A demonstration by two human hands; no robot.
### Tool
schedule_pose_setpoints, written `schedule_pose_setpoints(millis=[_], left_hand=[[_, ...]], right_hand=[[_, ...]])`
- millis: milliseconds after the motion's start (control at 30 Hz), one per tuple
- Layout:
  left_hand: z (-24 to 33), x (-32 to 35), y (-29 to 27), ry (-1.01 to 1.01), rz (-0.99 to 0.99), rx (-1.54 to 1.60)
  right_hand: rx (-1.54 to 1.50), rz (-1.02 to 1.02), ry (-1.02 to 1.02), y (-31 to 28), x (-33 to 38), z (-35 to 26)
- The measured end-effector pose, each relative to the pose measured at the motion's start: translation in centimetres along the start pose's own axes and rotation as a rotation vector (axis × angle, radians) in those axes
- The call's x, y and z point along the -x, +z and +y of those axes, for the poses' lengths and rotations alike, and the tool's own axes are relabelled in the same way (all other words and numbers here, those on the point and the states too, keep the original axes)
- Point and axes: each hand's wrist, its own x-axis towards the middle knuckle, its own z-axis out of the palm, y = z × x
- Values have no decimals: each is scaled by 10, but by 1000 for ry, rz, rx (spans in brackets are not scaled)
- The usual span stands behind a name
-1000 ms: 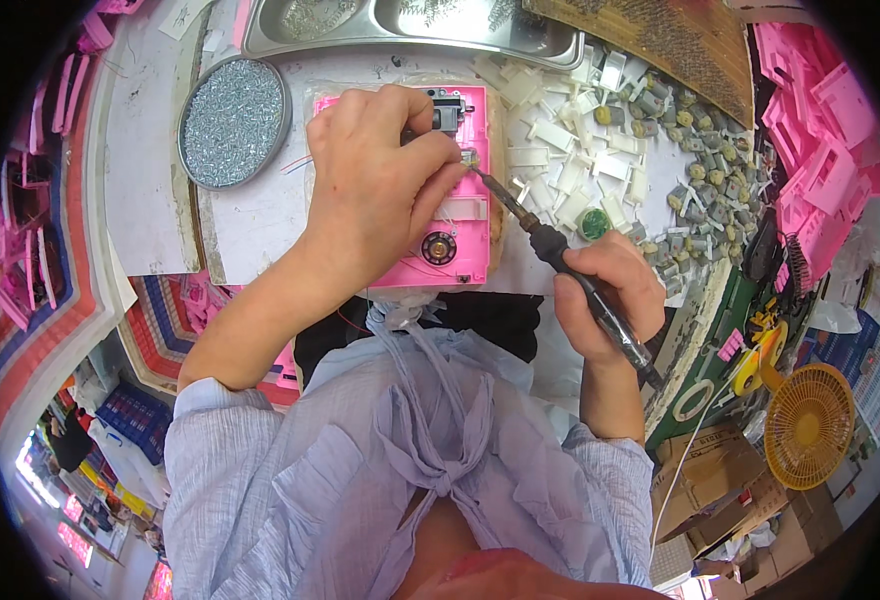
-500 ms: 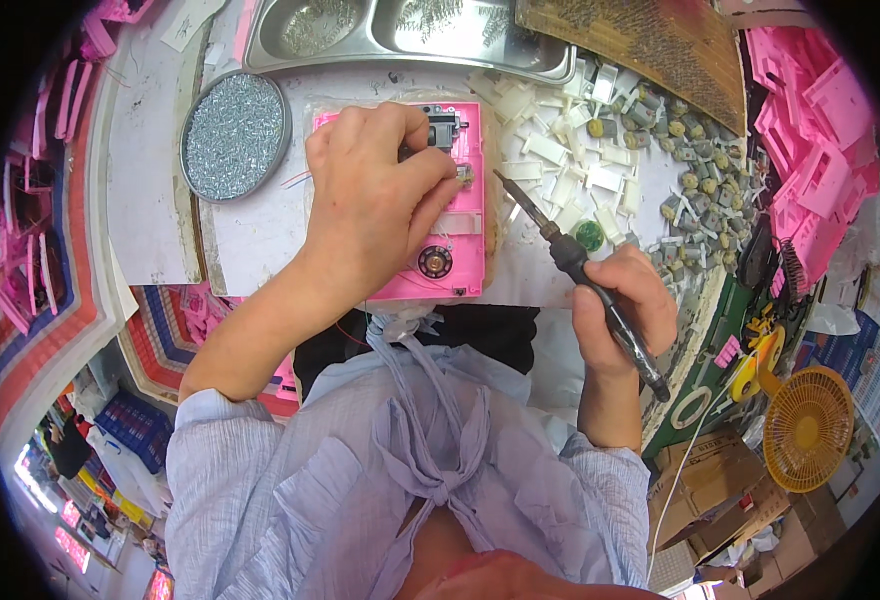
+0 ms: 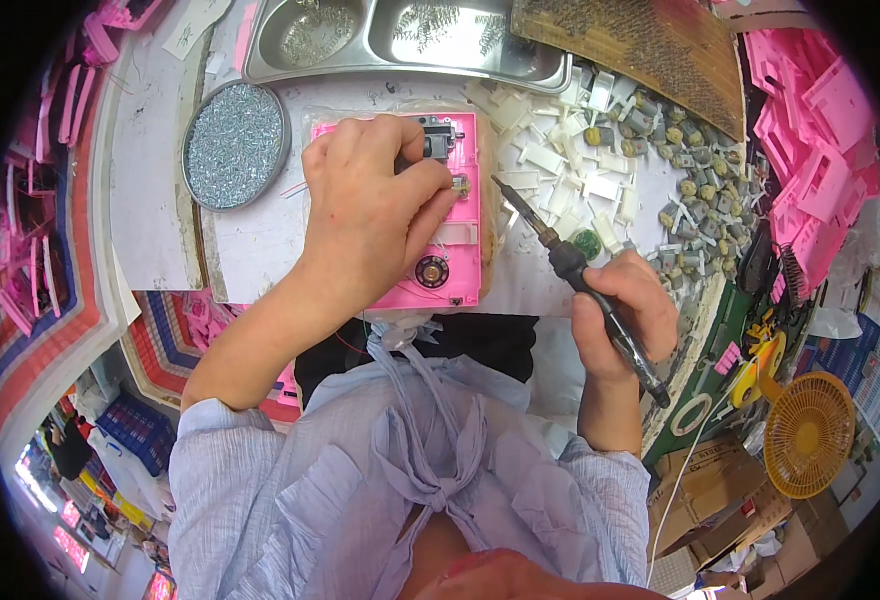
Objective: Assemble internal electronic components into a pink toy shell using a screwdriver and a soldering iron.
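Observation:
A pink plastic casing lies on the table before me, with a dark mechanism, a small motor and a round black speaker set in it. Over its left half rests my left hand, fingers bent and closed at the small motor. Whatever the fingertips pinch is hidden beneath them. My right hand is wrapped round the black handle of a soldering iron. The iron's tip points up and left, just right of the casing's edge and apart from it.
Left of the casing stands a round dish of small metal pieces. A steel tray holds springs at the back, beside a brown board. White plastic parts and small grey motors are heaped right, with pink parts beyond.
The whole view has shifted slightly. Both hands keep nearly the same pose, and the iron's tip stays just right of the casing.

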Motion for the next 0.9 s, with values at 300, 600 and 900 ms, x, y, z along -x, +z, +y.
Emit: schedule_pose_setpoints(millis=[300, 600, 900], left_hand=[[5, -1, 2, -19, 5, -41], [9, -6, 7, -32, 23, -78], [12, -8, 5, -23, 13, -115]], right_hand=[[-18, -21, -34, 7, -4, 5], [-39, -38, -55, 14, -5, 12], [17, -110, -78, 13, -3, 10]])
